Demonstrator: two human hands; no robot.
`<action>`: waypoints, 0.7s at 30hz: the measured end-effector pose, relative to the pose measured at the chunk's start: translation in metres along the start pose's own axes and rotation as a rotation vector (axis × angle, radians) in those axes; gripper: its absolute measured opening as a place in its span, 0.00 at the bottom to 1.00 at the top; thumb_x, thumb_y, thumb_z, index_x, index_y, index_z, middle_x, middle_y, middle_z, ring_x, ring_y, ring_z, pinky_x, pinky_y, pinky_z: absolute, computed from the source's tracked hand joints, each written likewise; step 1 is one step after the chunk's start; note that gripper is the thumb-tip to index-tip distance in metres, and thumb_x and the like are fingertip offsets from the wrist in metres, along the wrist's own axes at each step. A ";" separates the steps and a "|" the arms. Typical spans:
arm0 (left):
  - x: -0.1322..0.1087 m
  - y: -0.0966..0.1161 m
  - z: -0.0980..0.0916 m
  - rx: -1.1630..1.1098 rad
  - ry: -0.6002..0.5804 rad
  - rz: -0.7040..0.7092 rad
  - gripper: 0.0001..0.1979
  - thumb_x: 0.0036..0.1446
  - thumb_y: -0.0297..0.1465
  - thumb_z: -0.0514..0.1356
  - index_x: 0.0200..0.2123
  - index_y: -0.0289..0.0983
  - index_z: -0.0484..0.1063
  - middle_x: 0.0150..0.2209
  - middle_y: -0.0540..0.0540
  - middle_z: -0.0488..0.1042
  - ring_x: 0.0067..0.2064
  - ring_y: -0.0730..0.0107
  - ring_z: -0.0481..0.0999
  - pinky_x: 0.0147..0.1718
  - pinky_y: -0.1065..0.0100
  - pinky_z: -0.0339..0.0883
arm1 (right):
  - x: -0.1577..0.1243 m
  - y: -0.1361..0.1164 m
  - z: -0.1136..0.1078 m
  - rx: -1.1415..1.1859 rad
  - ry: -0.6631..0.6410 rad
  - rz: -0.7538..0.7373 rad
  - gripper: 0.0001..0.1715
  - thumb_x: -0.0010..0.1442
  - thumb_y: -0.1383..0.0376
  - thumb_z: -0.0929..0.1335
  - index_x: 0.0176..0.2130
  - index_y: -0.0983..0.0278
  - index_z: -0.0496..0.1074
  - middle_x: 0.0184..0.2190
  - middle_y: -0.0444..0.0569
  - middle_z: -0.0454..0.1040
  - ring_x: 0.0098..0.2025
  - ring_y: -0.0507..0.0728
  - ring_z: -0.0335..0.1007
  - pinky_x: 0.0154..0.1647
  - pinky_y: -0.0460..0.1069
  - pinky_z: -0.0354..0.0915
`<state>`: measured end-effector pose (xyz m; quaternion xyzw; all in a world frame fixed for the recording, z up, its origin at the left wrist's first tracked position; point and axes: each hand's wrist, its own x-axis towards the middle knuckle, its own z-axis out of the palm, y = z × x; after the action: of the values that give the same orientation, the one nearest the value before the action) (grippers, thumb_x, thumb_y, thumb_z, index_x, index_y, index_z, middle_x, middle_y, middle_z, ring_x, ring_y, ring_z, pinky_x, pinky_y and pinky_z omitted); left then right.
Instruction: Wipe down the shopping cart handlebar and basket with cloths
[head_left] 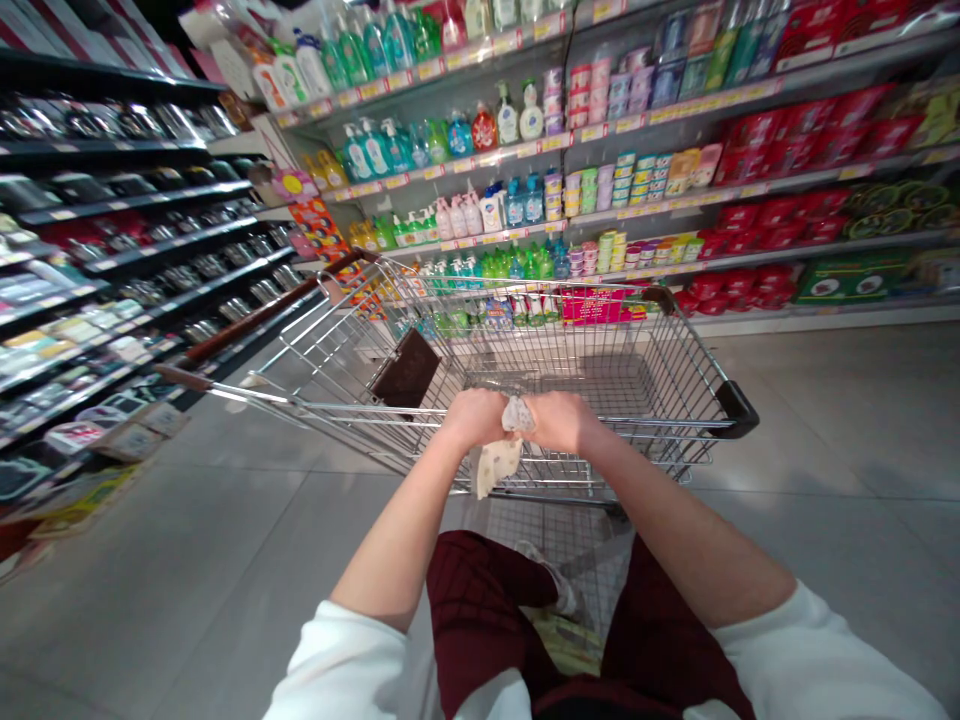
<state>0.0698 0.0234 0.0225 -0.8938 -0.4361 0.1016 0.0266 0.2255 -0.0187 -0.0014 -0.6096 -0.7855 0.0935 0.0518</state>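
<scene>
My left hand (476, 416) and my right hand (559, 420) meet at the near side of a metal shopping cart (679, 428). Both are closed around a pale, patterned piece of cloth (496, 468). Part of the cloth bunches up between the two fists, and a loose end hangs below my left hand. My fingers are mostly hidden behind the backs of the hands. Whether the hands rest on the cart's side rail cannot be made out. The cart stands sideways before me, with its brown handle (247, 325) on the left and a dark flap (406, 368) inside.
Shelves with pump bottles (367, 150), tubs and red packages (757, 140) line the far side. On the left, another rack holds metal cookware (202, 268). Grey tiled floor (810, 430) stretches around the cart. My legs in dark red trousers (480, 610) are close to it.
</scene>
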 end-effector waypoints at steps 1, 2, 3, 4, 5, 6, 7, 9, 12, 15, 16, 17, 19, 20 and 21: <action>-0.002 -0.001 0.001 -0.012 0.012 0.005 0.21 0.52 0.47 0.60 0.42 0.39 0.80 0.42 0.35 0.80 0.46 0.47 0.79 0.43 0.59 0.70 | -0.002 0.003 0.001 -0.007 0.003 -0.001 0.26 0.59 0.46 0.63 0.48 0.57 0.74 0.45 0.52 0.80 0.45 0.63 0.77 0.38 0.50 0.68; -0.003 -0.003 0.002 -0.026 0.026 0.006 0.21 0.52 0.47 0.60 0.43 0.41 0.79 0.41 0.36 0.81 0.46 0.47 0.79 0.43 0.59 0.70 | -0.005 0.006 0.002 -0.014 0.010 -0.001 0.26 0.59 0.45 0.64 0.49 0.57 0.74 0.45 0.51 0.80 0.45 0.62 0.77 0.38 0.50 0.67; -0.004 -0.003 0.002 -0.039 0.038 0.001 0.21 0.51 0.47 0.61 0.43 0.42 0.79 0.42 0.37 0.81 0.46 0.48 0.79 0.42 0.60 0.70 | -0.009 0.010 0.003 -0.021 0.021 0.003 0.26 0.59 0.45 0.64 0.49 0.57 0.74 0.45 0.51 0.80 0.45 0.62 0.77 0.37 0.50 0.67; -0.005 -0.004 0.003 -0.048 0.047 -0.010 0.21 0.51 0.47 0.62 0.44 0.42 0.79 0.41 0.38 0.81 0.46 0.48 0.79 0.42 0.61 0.69 | -0.012 0.014 0.003 -0.029 0.034 0.010 0.26 0.59 0.45 0.64 0.49 0.57 0.73 0.44 0.51 0.80 0.44 0.62 0.77 0.37 0.50 0.66; -0.006 -0.005 0.004 -0.052 0.050 -0.024 0.21 0.50 0.46 0.63 0.45 0.43 0.78 0.41 0.38 0.81 0.46 0.49 0.79 0.41 0.61 0.69 | -0.016 0.019 0.004 -0.038 0.046 0.022 0.25 0.59 0.46 0.65 0.49 0.57 0.73 0.43 0.51 0.80 0.43 0.62 0.77 0.36 0.49 0.66; -0.007 -0.006 0.005 -0.053 0.049 -0.039 0.21 0.49 0.47 0.63 0.44 0.43 0.78 0.41 0.39 0.81 0.46 0.50 0.79 0.40 0.62 0.68 | -0.021 0.024 0.005 -0.047 0.056 0.034 0.25 0.59 0.46 0.65 0.48 0.57 0.73 0.42 0.51 0.80 0.42 0.62 0.77 0.35 0.49 0.65; -0.009 -0.009 0.005 -0.052 0.046 -0.056 0.21 0.49 0.47 0.64 0.44 0.43 0.78 0.41 0.39 0.81 0.45 0.50 0.79 0.40 0.63 0.68 | -0.025 0.028 0.005 -0.057 0.061 0.046 0.24 0.59 0.46 0.66 0.47 0.58 0.73 0.41 0.52 0.80 0.41 0.62 0.77 0.34 0.49 0.64; -0.013 -0.017 0.006 -0.046 0.044 -0.084 0.22 0.49 0.50 0.63 0.42 0.43 0.78 0.39 0.39 0.81 0.44 0.50 0.79 0.38 0.63 0.67 | -0.033 0.037 0.005 -0.078 0.055 0.069 0.22 0.59 0.48 0.67 0.45 0.59 0.73 0.39 0.52 0.80 0.40 0.62 0.77 0.34 0.48 0.62; -0.021 -0.038 0.007 -0.031 0.035 -0.133 0.23 0.49 0.52 0.62 0.41 0.42 0.77 0.39 0.38 0.81 0.44 0.50 0.79 0.37 0.64 0.65 | -0.042 0.049 0.003 -0.107 0.039 0.082 0.20 0.58 0.54 0.69 0.48 0.59 0.72 0.41 0.53 0.80 0.41 0.62 0.77 0.34 0.48 0.62; -0.033 -0.067 0.008 -0.011 0.011 -0.187 0.23 0.48 0.52 0.62 0.42 0.43 0.76 0.40 0.40 0.80 0.44 0.49 0.79 0.35 0.65 0.64 | -0.053 0.065 0.002 -0.122 0.040 0.080 0.20 0.59 0.56 0.68 0.50 0.58 0.71 0.42 0.51 0.80 0.42 0.62 0.76 0.35 0.49 0.62; -0.037 -0.077 0.009 -0.007 0.005 -0.197 0.22 0.49 0.52 0.62 0.41 0.43 0.76 0.40 0.41 0.80 0.44 0.50 0.79 0.34 0.66 0.64 | -0.058 0.073 0.003 -0.124 0.042 0.083 0.20 0.59 0.57 0.68 0.51 0.58 0.71 0.43 0.51 0.80 0.42 0.62 0.76 0.35 0.49 0.62; -0.042 -0.088 0.010 -0.006 0.005 -0.203 0.22 0.49 0.52 0.61 0.40 0.44 0.76 0.40 0.42 0.80 0.43 0.51 0.79 0.34 0.66 0.63 | -0.064 0.083 0.003 -0.127 0.044 0.088 0.20 0.59 0.57 0.68 0.50 0.58 0.71 0.43 0.50 0.80 0.42 0.62 0.76 0.35 0.49 0.62; -0.052 -0.110 0.011 -0.009 0.006 -0.230 0.20 0.49 0.51 0.61 0.39 0.44 0.74 0.41 0.44 0.80 0.43 0.54 0.78 0.33 0.67 0.62 | -0.079 0.106 0.005 -0.136 0.052 0.110 0.19 0.59 0.57 0.68 0.50 0.57 0.71 0.43 0.49 0.80 0.43 0.63 0.76 0.35 0.50 0.62; -0.057 -0.120 0.012 -0.010 0.008 -0.255 0.20 0.49 0.51 0.61 0.39 0.45 0.74 0.41 0.45 0.80 0.43 0.56 0.78 0.33 0.68 0.61 | -0.087 0.118 0.007 -0.140 0.062 0.128 0.18 0.59 0.57 0.68 0.49 0.57 0.72 0.43 0.49 0.80 0.43 0.64 0.76 0.35 0.50 0.63; -0.061 -0.131 0.013 -0.009 0.007 -0.288 0.21 0.48 0.51 0.61 0.40 0.45 0.73 0.42 0.46 0.80 0.43 0.57 0.78 0.33 0.68 0.61 | -0.096 0.131 0.009 -0.141 0.077 0.146 0.18 0.59 0.57 0.68 0.49 0.57 0.72 0.42 0.49 0.80 0.43 0.64 0.77 0.34 0.51 0.63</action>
<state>-0.0708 0.0557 0.0369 -0.8223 -0.5603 0.0916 0.0382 0.3724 -0.0804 -0.0344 -0.6705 -0.7410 0.0182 0.0318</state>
